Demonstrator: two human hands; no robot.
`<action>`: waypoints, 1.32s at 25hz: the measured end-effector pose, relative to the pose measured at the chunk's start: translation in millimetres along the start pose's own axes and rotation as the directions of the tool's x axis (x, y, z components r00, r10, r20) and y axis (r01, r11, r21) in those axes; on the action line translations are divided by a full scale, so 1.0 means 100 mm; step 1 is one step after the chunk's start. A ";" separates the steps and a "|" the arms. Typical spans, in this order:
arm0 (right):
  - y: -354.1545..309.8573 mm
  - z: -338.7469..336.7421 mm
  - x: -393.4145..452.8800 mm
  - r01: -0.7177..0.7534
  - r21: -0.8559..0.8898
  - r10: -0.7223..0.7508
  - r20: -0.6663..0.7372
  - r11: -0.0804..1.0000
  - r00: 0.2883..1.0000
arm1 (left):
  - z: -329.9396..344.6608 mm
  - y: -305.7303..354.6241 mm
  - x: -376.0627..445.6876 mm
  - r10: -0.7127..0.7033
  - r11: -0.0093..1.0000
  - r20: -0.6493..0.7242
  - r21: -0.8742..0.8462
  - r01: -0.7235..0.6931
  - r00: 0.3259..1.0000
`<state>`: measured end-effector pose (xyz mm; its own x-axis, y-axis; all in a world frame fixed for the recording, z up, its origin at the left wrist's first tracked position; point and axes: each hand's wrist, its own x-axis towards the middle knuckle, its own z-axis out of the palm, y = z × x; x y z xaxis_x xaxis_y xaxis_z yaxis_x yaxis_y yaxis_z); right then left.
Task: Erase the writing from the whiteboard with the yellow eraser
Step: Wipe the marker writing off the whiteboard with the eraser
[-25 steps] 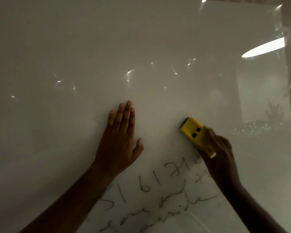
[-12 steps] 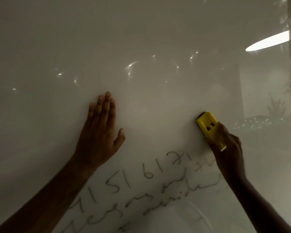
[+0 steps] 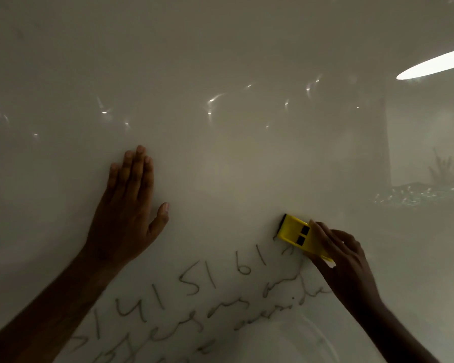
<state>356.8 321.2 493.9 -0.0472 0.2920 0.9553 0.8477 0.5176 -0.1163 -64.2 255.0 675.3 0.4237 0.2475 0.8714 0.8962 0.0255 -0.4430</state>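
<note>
A glossy whiteboard (image 3: 220, 61) fills the view. Dark handwriting (image 3: 199, 292), a row of digits over two cursive lines, runs across its lower part. My right hand (image 3: 344, 260) grips the yellow eraser (image 3: 298, 235) and presses it flat on the board at the right end of the digit row, covering the last digits. My left hand (image 3: 127, 213) lies flat on the board above the writing's left part, fingers together, thumb out, holding nothing.
The board's surface reflects a bright oval ceiling light (image 3: 435, 64) at the upper right and faint room shapes with a plant (image 3: 443, 171) at the right.
The eraser went right and up, then came down and left onto the end of the digit row; the digits there are gone or covered. More writing shows at the lower left.
</note>
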 end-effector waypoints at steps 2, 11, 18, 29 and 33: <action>-0.10 -0.02 0.22 0.018 -0.004 -0.018 -0.035 1.000 0.999 | 0.02 0.00 0.00 0.001 1.000 -0.008 0.004 -0.001 1.000; -0.17 0.05 -0.04 0.393 -0.021 -0.389 0.102 0.919 0.916 | 0.04 0.00 -0.01 0.002 1.000 -0.001 -0.003 -0.002 1.000; -0.07 -0.10 0.71 0.143 -0.001 -0.143 -0.030 0.990 0.989 | 0.03 0.01 -0.01 -0.006 1.000 0.011 -0.002 0.006 1.000; -0.06 -0.02 -0.04 0.389 -0.010 -0.383 0.161 0.921 0.910 | -0.04 -0.10 -0.16 0.031 1.000 0.045 -0.003 -0.031 0.998; -0.41 0.01 0.64 0.221 0.009 -0.221 0.047 0.975 0.974 | -0.05 -0.08 -0.15 0.015 1.000 0.067 -0.014 -0.014 0.998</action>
<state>319.0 319.5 559.3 -0.2583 0.2078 0.9435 0.8116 0.5765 0.0952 -76.5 246.5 667.0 0.4275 0.3125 0.8483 0.8918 0.0080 -0.4524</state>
